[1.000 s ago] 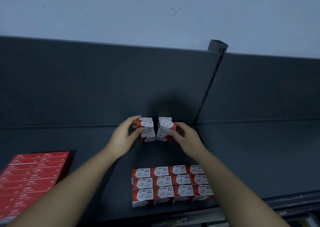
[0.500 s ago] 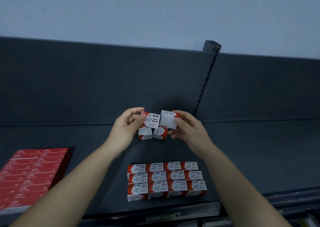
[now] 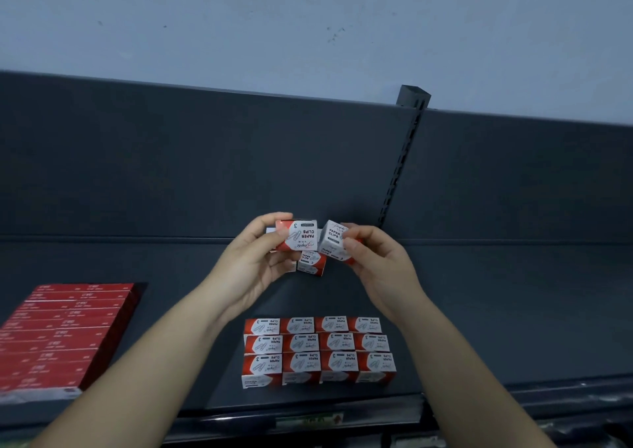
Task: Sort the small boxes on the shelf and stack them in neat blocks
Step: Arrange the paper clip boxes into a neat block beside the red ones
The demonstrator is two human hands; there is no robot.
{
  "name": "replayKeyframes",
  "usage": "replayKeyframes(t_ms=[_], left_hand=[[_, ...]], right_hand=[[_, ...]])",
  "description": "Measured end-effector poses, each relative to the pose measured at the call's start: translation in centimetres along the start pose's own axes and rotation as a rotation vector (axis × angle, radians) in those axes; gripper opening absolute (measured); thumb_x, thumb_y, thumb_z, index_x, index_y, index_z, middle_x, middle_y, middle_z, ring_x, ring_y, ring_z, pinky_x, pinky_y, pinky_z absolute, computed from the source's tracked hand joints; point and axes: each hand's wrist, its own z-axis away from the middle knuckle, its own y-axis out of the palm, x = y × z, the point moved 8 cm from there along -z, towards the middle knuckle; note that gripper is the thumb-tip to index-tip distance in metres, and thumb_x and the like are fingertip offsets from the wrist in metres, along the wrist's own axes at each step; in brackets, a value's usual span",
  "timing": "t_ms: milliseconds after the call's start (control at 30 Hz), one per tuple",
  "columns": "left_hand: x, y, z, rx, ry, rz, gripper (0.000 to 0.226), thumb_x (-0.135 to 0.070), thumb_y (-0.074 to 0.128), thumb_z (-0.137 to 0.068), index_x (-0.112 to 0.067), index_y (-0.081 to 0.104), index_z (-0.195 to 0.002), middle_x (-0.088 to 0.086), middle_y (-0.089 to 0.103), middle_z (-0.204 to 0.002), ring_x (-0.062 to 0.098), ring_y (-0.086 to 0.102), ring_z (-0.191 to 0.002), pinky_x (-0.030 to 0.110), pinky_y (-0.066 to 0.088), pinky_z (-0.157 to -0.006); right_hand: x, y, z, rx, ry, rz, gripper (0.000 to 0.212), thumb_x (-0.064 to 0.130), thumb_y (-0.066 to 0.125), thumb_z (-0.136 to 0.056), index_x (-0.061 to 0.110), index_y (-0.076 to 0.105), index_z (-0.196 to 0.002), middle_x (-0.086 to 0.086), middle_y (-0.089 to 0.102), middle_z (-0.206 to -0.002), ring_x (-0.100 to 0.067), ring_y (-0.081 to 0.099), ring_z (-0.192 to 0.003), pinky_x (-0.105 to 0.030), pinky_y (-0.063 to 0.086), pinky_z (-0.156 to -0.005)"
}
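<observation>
My left hand (image 3: 255, 262) grips a small red-and-white paper clip box (image 3: 297, 236), lifted with its printed face toward me. My right hand (image 3: 376, 262) pinches a second paper clip box (image 3: 333, 240), tilted, right beside the first. Below and behind them another small box (image 3: 311, 262) rests on the dark shelf (image 3: 496, 310) near the back panel, and an edge of a further box peeks out behind my left fingers. Near the shelf's front edge sits a neat block of several paper clip boxes (image 3: 318, 350), in three rows.
A flat block of long red boxes (image 3: 65, 331) lies at the left of the shelf. A slotted upright post (image 3: 400, 170) divides the dark back panel. The shelf's front rail (image 3: 308, 420) carries a label strip.
Both hands have lifted one box each off the pair of small stacks at the back and turned them toward me, leaving lower boxes on the shelf.
</observation>
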Motion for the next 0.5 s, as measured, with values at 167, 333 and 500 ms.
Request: replayKeyframes(t_ms=[167, 333, 500], left_hand=[[-0.1, -0.2, 0.4, -0.005, -0.010, 0.001, 0.046, -0.002, 0.061, -0.086, -0.022, 0.059, -0.126, 0.010, 0.070, -0.097, 0.012, 0.068, -0.073, 0.018, 0.051, -0.056], [0.5, -0.8, 0.8, -0.072, -0.052, -0.039, 0.038, -0.018, 0.064, -0.086, -0.011, 0.057, -0.123, 0.018, 0.069, -0.116, 0.031, 0.067, -0.105, 0.035, 0.059, -0.079], [0.6, -0.4, 1.0, -0.079, -0.050, -0.163, 0.025, -0.014, 0.050, -0.099, -0.017, 0.058, -0.123, 0.009, 0.073, -0.102, 0.021, 0.072, -0.081, 0.026, 0.054, -0.061]], right_hand=[[0.6, -0.3, 0.6, 0.005, -0.058, 0.163, 0.031, -0.001, 0.070, -0.084, 0.019, 0.065, -0.107, 0.003, 0.069, -0.113, -0.015, 0.067, -0.106, -0.028, 0.055, -0.085], [0.3, -0.5, 1.0, -0.030, 0.008, 0.101, 0.042, 0.004, 0.072, -0.083, 0.023, 0.057, -0.118, -0.004, 0.072, -0.108, -0.018, 0.069, -0.104, -0.030, 0.055, -0.089], [0.3, -0.1, 1.4, -0.012, 0.040, 0.015, 0.041, 0.001, 0.068, -0.085, 0.020, 0.057, -0.119, -0.008, 0.072, -0.109, -0.022, 0.070, -0.102, -0.037, 0.058, -0.086]])
